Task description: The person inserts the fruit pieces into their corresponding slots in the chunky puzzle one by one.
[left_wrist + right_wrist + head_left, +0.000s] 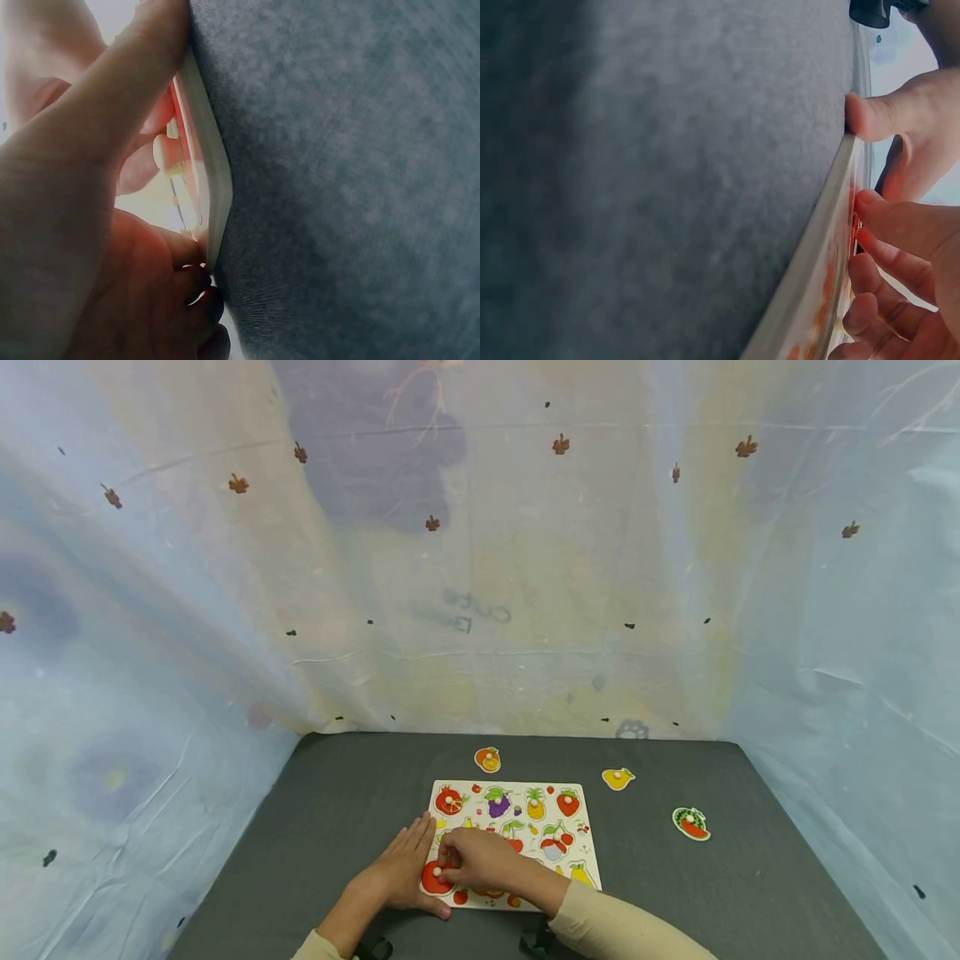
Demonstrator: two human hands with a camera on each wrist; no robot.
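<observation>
A white fruit knob-puzzle board [596,852] lies on the dark tabletop. My left hand [401,866] rests along its left side with straight fingers, the thumb by the near left corner. In the board's near left corner sits a round red fruit piece [433,883] with a pale knob [166,154]. My right hand [483,860] reaches across the board and pinches at that knob, thumb and index finger on either side. The right wrist view shows the right thumb [900,221] close over the board's red corner. The right hand hides part of the middle pieces.
Off the board lie an orange piece [487,760] behind it, a yellow pear-like piece [618,778] to the back right and a watermelon piece [691,824] to the right. A patterned curtain [480,568] hangs behind and at both sides of the table.
</observation>
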